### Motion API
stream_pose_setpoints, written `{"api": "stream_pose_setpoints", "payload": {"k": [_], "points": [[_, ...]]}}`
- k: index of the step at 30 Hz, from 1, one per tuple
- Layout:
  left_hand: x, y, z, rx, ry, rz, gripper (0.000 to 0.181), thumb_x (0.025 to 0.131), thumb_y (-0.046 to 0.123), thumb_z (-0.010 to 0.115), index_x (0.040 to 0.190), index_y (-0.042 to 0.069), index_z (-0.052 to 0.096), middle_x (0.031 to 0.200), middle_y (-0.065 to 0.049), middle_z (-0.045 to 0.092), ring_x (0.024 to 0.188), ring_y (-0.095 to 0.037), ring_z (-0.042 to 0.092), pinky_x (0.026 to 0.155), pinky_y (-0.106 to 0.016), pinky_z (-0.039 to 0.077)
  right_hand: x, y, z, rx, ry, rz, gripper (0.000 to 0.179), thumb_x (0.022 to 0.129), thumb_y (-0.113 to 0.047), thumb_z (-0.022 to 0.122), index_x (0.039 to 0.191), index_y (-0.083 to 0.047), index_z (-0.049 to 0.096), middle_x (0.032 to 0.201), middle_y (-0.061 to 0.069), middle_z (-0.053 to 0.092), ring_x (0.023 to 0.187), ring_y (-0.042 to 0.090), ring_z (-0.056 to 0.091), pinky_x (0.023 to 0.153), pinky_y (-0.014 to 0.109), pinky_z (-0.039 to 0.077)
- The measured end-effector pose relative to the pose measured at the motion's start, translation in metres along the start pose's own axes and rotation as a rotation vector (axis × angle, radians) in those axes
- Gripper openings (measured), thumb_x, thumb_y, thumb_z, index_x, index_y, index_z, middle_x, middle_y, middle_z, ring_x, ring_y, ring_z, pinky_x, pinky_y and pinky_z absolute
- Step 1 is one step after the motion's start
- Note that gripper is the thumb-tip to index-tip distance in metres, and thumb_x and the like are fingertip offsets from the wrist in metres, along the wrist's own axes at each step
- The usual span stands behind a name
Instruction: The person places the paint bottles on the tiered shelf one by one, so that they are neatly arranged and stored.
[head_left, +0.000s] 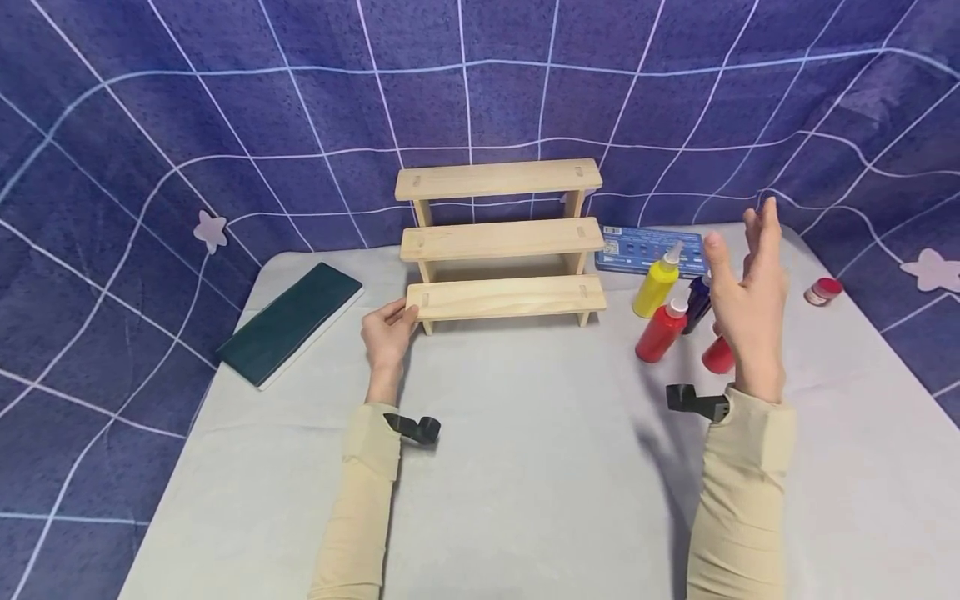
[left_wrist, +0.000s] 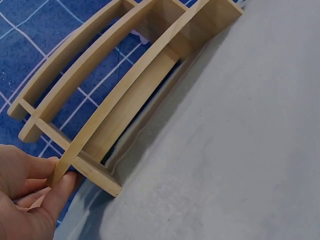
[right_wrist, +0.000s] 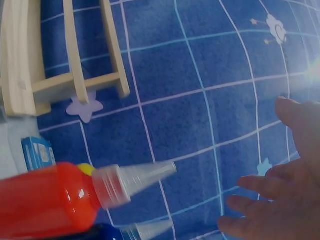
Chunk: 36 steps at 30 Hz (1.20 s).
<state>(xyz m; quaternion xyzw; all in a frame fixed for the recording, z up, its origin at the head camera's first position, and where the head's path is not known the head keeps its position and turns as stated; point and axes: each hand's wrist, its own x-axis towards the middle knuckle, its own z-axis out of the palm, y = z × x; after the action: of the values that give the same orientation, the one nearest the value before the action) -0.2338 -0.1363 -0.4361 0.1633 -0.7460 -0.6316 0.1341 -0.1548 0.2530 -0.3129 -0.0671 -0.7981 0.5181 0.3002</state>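
Note:
A three-tier wooden display stand [head_left: 510, 297] stands upright at the back of the table. My left hand [head_left: 388, 335] pinches the left end of its lowest board; in the left wrist view the thumb and fingers [left_wrist: 62, 192] close on that end. My right hand [head_left: 750, 308] is raised with fingers extended, holding nothing. Around it are a yellow bottle [head_left: 655, 289], a red bottle [head_left: 662, 333] and a dark blue bottle [head_left: 697, 302]. Another red bottle [head_left: 718, 357] is partly hidden by that hand. In the right wrist view a red bottle [right_wrist: 45, 200] with a clear nozzle appears close up.
Behind the bottles lies a flat blue printed box [head_left: 630, 260]. A small red jar [head_left: 823, 291] sits by the right edge. At the left lies a dark green book [head_left: 292, 325]. A blue gridded cloth [head_left: 495, 108] hangs behind the white-covered table [head_left: 525, 467].

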Motion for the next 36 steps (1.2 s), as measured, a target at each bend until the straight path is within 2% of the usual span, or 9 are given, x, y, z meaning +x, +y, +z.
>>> {"api": "stream_pose_setpoints", "payload": {"k": [5, 8, 11, 15, 20, 26, 31, 33, 36], "points": [[0.001, 0.002, 0.0, -0.028, -0.003, -0.038, 0.033, 0.09, 0.006, 0.069, 0.121, -0.005, 0.066, 0.11, -0.024, 0.069, 0.092, -0.019, 0.068, 0.076, -0.016, 0.06, 0.0, 0.005, -0.011, 0.02, 0.04, 0.041, 0.077, 0.095, -0.028, 0.063, 0.157, -0.016, 0.019, 0.157, 0.009, 0.034, 0.143, 0.011, 0.032, 0.123, 0.031, 0.023], [0.001, 0.003, -0.001, -0.046, -0.008, -0.054, 0.034, 0.09, 0.005, 0.069, 0.122, -0.005, 0.065, 0.112, -0.024, 0.068, 0.091, -0.017, 0.068, 0.079, -0.018, 0.06, -0.001, 0.009, -0.017, 0.016, 0.067, 0.086, 0.08, 0.092, -0.029, 0.067, 0.156, -0.019, 0.02, 0.156, 0.008, 0.036, 0.142, 0.012, 0.034, 0.121, 0.032, 0.029], [0.001, 0.002, -0.002, -0.071, -0.016, -0.072, 0.034, 0.09, 0.004, 0.069, 0.122, -0.005, 0.065, 0.115, -0.024, 0.067, 0.089, -0.013, 0.068, 0.082, -0.02, 0.06, -0.002, 0.014, -0.023, -0.01, 0.097, 0.13, 0.082, 0.09, -0.028, 0.069, 0.156, -0.021, 0.022, 0.154, 0.007, 0.039, 0.141, 0.015, 0.037, 0.12, 0.03, 0.032], [0.0, 0.001, -0.002, -0.118, -0.028, -0.089, 0.034, 0.091, 0.003, 0.068, 0.123, -0.007, 0.064, 0.115, -0.024, 0.067, 0.085, -0.009, 0.066, 0.084, -0.022, 0.06, -0.004, 0.022, -0.03, -0.021, 0.135, 0.19, 0.083, 0.087, -0.024, 0.072, 0.155, -0.021, 0.024, 0.151, 0.009, 0.043, 0.139, 0.019, 0.041, 0.12, 0.024, 0.03], [0.001, -0.002, 0.0, -0.144, -0.036, -0.101, 0.035, 0.091, 0.002, 0.067, 0.124, -0.007, 0.063, 0.116, -0.025, 0.066, 0.09, -0.012, 0.068, 0.084, -0.021, 0.06, -0.009, 0.03, -0.041, -0.063, 0.15, 0.259, 0.082, 0.085, -0.022, 0.075, 0.154, -0.021, 0.03, 0.149, 0.01, 0.046, 0.137, 0.022, 0.044, 0.118, 0.025, 0.033], [0.002, -0.001, 0.002, -0.156, -0.039, -0.118, 0.036, 0.091, 0.004, 0.068, 0.125, -0.006, 0.063, 0.116, -0.024, 0.065, 0.094, -0.017, 0.067, 0.083, -0.019, 0.06, -0.011, 0.037, -0.052, -0.13, 0.108, 0.318, 0.079, 0.083, -0.024, 0.077, 0.151, -0.019, 0.037, 0.144, 0.013, 0.052, 0.132, 0.023, 0.05, 0.115, 0.028, 0.039], [0.0, 0.001, 0.001, -0.155, -0.041, -0.114, 0.035, 0.091, 0.003, 0.067, 0.125, -0.006, 0.063, 0.116, -0.024, 0.065, 0.091, -0.014, 0.067, 0.083, -0.019, 0.06, -0.012, 0.046, -0.059, -0.175, 0.011, 0.367, 0.074, 0.083, -0.024, 0.077, 0.148, -0.011, 0.044, 0.141, 0.019, 0.052, 0.126, 0.023, 0.055, 0.11, 0.028, 0.046], [0.0, 0.002, 0.001, -0.158, -0.043, -0.111, 0.035, 0.091, 0.003, 0.067, 0.125, -0.006, 0.063, 0.116, -0.024, 0.065, 0.09, -0.013, 0.067, 0.082, -0.018, 0.06, -0.013, 0.051, -0.061, -0.207, -0.037, 0.376, 0.073, 0.084, -0.025, 0.077, 0.147, -0.008, 0.045, 0.14, 0.021, 0.053, 0.122, 0.021, 0.058, 0.104, 0.024, 0.05], [-0.001, 0.002, 0.001, -0.159, -0.046, -0.107, 0.034, 0.092, 0.003, 0.066, 0.125, -0.006, 0.063, 0.115, -0.025, 0.065, 0.09, -0.014, 0.067, 0.082, -0.018, 0.06, -0.015, 0.058, -0.066, -0.253, -0.096, 0.369, 0.072, 0.084, -0.027, 0.078, 0.145, -0.005, 0.047, 0.135, 0.022, 0.056, 0.108, 0.012, 0.059, 0.087, 0.012, 0.054]]}}
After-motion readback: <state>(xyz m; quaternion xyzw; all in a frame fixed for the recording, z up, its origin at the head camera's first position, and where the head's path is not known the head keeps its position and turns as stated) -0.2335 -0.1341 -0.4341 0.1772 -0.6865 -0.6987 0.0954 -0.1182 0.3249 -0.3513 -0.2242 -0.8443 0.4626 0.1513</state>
